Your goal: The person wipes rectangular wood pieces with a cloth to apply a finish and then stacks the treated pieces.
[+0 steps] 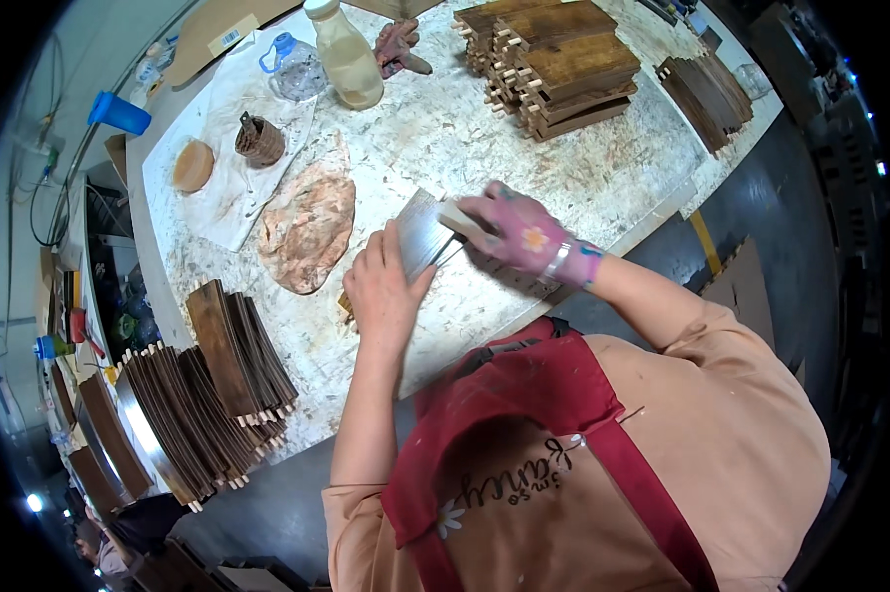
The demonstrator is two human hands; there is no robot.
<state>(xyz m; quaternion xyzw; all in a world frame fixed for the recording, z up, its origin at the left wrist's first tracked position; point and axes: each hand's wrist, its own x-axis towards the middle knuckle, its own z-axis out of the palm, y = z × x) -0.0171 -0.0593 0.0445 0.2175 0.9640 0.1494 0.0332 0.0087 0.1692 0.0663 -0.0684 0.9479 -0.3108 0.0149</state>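
I see left hand (384, 291) flat, pinning panel (423, 232); gloved right hand (514, 232) grip holding block (457, 219); stained stack (554, 64) done, panel unfinished.

Speckled workbench (583, 168) with stacked dark wooden panels (554, 64), stained rag (307, 227), bottle (346, 54).

A pale chipboard workbench (603, 168) stands on grey floor (267, 503) (yellow-striped).
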